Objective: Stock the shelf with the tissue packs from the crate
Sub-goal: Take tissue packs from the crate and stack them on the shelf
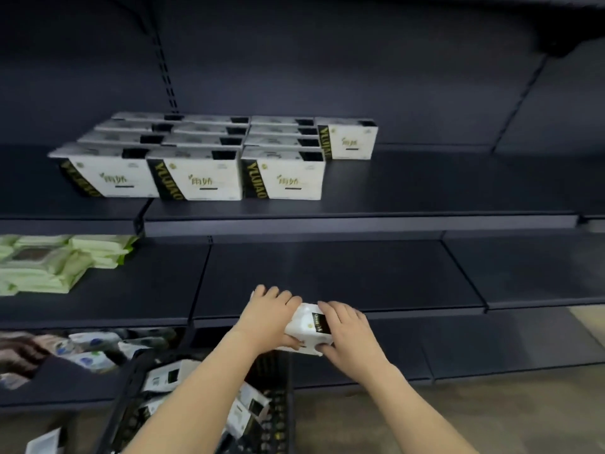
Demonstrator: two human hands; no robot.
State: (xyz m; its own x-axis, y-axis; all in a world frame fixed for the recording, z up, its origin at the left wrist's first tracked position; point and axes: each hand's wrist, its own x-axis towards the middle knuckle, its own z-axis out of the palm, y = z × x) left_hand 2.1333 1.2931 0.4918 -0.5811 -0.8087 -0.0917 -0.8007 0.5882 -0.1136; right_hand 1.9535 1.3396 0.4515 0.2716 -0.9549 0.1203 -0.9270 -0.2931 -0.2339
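Two hands held a single tissue pack (307,326) between them, just above the far rim of the black crate (278,417) and level with the front edge of the lower shelf (343,273). The left hand (270,314) curled its fingers over the pack's left end with the thumb beneath, and the right hand (347,329) gripped the right end, fingers laid across the top by the dark label. On the upper shelf (425,185), the stocked packs (196,175) stood upright in three full columns, faces forward, with one further pack (348,139) starting a fourth column at the back right. More packs lay loose in the crate. Judged from that layout, the pack in hand likely belonged in front of that lone one, so the step would be done well by lifting it clear of the lower shelf's lip, turning it upright with the printed face outward, and setting it flush against its neighbours without nudging the front row. A firm hold at both ends should keep the soft wrapper from sagging or slipping.
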